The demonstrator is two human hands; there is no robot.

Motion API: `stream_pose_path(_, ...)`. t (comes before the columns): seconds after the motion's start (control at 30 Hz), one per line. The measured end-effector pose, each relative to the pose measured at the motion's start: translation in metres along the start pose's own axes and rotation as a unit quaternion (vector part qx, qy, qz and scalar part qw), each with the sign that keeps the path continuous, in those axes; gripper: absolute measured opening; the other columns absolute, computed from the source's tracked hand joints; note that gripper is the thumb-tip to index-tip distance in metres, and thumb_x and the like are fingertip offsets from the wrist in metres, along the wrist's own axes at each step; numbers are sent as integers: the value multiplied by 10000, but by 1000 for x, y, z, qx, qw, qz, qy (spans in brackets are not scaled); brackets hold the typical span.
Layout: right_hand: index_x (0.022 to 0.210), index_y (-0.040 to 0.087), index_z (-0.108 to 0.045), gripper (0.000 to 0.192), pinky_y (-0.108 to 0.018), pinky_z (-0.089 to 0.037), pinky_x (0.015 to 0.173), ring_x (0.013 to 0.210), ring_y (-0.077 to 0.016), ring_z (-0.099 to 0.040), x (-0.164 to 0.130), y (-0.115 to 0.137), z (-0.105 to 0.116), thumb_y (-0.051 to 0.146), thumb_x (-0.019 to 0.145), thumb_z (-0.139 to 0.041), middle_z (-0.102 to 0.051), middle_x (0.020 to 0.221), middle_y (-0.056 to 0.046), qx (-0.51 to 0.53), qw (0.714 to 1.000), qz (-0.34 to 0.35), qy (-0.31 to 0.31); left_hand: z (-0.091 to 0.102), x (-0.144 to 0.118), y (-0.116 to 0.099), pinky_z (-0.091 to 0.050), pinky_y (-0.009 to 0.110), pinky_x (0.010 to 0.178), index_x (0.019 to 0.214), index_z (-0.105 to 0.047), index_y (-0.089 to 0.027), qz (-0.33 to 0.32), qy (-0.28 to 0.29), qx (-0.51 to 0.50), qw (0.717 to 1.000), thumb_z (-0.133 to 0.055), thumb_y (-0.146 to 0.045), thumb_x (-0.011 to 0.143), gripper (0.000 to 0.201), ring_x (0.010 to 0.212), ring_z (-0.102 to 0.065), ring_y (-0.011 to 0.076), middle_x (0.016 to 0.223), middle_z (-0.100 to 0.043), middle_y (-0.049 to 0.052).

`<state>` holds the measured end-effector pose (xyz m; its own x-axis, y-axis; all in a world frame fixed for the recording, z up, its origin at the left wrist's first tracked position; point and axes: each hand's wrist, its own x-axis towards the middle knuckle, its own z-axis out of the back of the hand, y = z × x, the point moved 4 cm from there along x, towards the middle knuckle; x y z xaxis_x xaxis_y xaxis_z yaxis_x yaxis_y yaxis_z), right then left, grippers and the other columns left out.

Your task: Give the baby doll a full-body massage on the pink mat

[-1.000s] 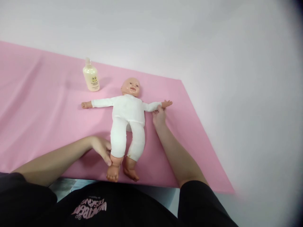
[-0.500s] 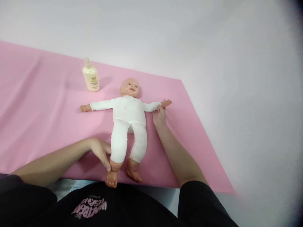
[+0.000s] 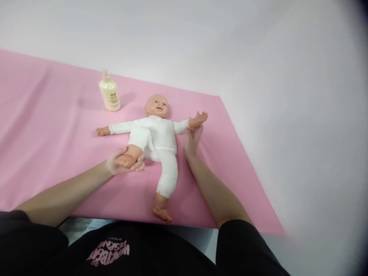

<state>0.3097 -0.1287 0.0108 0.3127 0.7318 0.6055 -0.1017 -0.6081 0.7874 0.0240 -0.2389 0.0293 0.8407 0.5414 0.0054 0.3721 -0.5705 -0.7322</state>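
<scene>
Head view: your left hand (image 3: 115, 165) holds the doll (image 3: 163, 134), fingers (image 3: 139, 165) curled around one ankle (image 3: 134, 151), your right hand (image 3: 192, 142) pinches its forearm (image 3: 193, 122), and the bottle label (image 3: 114, 98) is unreadable.

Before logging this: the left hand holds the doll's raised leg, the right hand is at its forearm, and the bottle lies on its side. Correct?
No, the bottle stands upright in the head view. The left hand holds the raised leg; the right hand is at the forearm.

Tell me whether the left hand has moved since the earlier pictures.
Yes: the left hand, cupping the doll's foot, has moved up the picture, farther from the near edge of the pink cover.
</scene>
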Motion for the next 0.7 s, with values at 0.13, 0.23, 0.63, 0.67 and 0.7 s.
stream_pose_path(0.13,1468,286,-466,577,-543,-505,1195,1411,-286,-591,-15,15,-16,478,959,-658,-552,1547,-132,-80,990,73,93,8,4,-6,-537,364,757,808,-642,-175,-12,-113,-27,993,-657,-714,847,541,633,-522,197,574,-440,-17)
stream_pose_path(0.23,1416,285,-553,449,-538,-522,1183,1333,-277,-650,-24,28,-26,391,987,-633,-686,1389,-107,-147,962,135,185,9,6,-5,-517,338,717,843,-692,-134,-13,-126,-31,991,-717,-682,819,548,634,-524,189,600,-492,0)
stream_pose_path(0.63,1312,295,-678,411,-589,-495,1218,1347,-257,-651,-30,37,-39,176,955,-514,-749,1346,-51,-216,905,236,281,15,12,3,-480,361,729,873,-743,-74,-14,-171,15,985,-731,-607,863,533,643,-575,206,659,-643,80)
stream_pose_path(0.67,1311,297,-679,410,-592,-493,1220,1347,-258,-651,-30,37,-40,178,955,-514,-749,1345,-51,-215,906,232,282,16,11,3,-477,364,728,859,-738,-78,-16,-171,19,985,-729,-609,864,531,644,-578,208,659,-646,83)
stream_pose_path(0.7,1314,299,-676,408,-593,-490,1223,1347,-258,-651,-30,37,-40,182,957,-516,-748,1343,-51,-212,907,228,283,17,11,3,-474,364,724,850,-733,-82,-18,-168,21,985,-727,-613,864,532,644,-578,208,658,-646,82)
